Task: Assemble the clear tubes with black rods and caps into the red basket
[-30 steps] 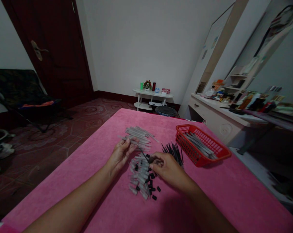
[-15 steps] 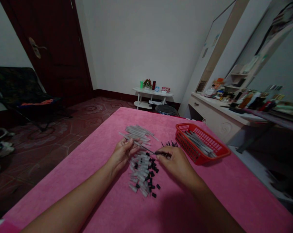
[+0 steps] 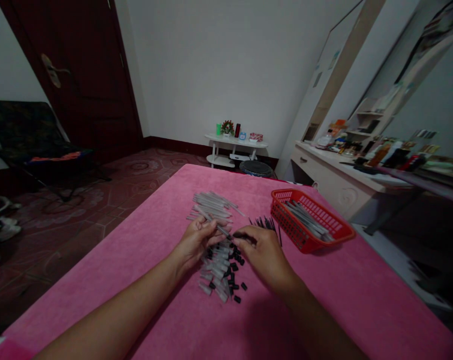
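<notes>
My left hand [image 3: 200, 239] is closed around a slim translucent pen barrel [image 3: 223, 230], slanting down to the right. My right hand [image 3: 262, 245] pinches the dark end of a pen refill [image 3: 230, 237] at the barrel's lower end; most of the refill is inside the barrel or hidden by fingers. Beyond my left hand lies a bundle of clear pen barrels [image 3: 213, 202]. Clear pen caps [image 3: 218, 270] and small black plugs [image 3: 234, 276] are heaped below my hands. Thin dark refills [image 3: 266, 223] lie just past my right hand.
A red plastic basket [image 3: 290, 227] with several grey pens [image 3: 309, 220] stands right of my right hand on the pink table cover [image 3: 136, 280]. Behind the table are a round black stool [image 3: 256, 168] and a low white stand [image 3: 236, 141]. A dresser [image 3: 335, 172] is at the right.
My hands have come closer together. The dark refill length that showed between them has shortened as my right hand moved left toward the barrel.
</notes>
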The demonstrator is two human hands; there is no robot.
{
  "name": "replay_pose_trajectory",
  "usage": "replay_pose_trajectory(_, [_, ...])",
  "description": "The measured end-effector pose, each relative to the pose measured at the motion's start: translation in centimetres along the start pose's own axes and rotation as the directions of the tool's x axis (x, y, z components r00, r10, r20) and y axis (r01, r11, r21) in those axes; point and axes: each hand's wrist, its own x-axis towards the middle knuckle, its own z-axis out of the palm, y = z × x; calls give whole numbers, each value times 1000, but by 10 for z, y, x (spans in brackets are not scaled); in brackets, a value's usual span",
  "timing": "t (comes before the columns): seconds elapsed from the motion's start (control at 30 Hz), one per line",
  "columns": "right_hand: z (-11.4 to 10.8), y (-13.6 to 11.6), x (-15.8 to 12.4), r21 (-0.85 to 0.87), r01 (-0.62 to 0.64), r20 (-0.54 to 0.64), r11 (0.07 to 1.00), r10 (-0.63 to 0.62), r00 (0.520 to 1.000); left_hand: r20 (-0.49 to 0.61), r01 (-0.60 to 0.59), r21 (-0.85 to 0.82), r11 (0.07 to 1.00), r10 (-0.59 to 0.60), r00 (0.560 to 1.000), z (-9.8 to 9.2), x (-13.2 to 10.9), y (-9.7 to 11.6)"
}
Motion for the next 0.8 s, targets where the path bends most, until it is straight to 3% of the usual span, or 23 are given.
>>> replay_pose_trajectory(0.1, [1, 2, 1, 160, -43, -90, 986, 58, 994, -32, -7, -53, 999, 6, 999, -4, 3, 0])
replay_pose_trajectory(0.23, [-4, 15, 6, 223, -92, -177, 971, 133, 975, -215, -59, -286, 956, -4, 977, -11, 11, 7])
replay_pose_trajectory(0.33, [-3, 27, 6, 82, -121, -45, 989, 125, 991, -314, -78, -468, 880, -83, 946, -16, 16, 14])
replay_pose_trajectory(0.47, [3, 30, 0, -283, -122, 196, 951, 182, 963, -312, -66, -562, 824, -138, 940, -18, 17, 18])
replay_pose_trajectory(0.6, [4, 22, -6, -492, -99, 237, 865, 242, 941, -327, -71, -528, 847, -125, 937, -14, 15, 19])
replay_pose_trajectory(0.8, [0, 27, -10, -498, -35, 278, 866, 198, 940, -319, -78, -389, 918, -55, 946, -5, 10, 15])
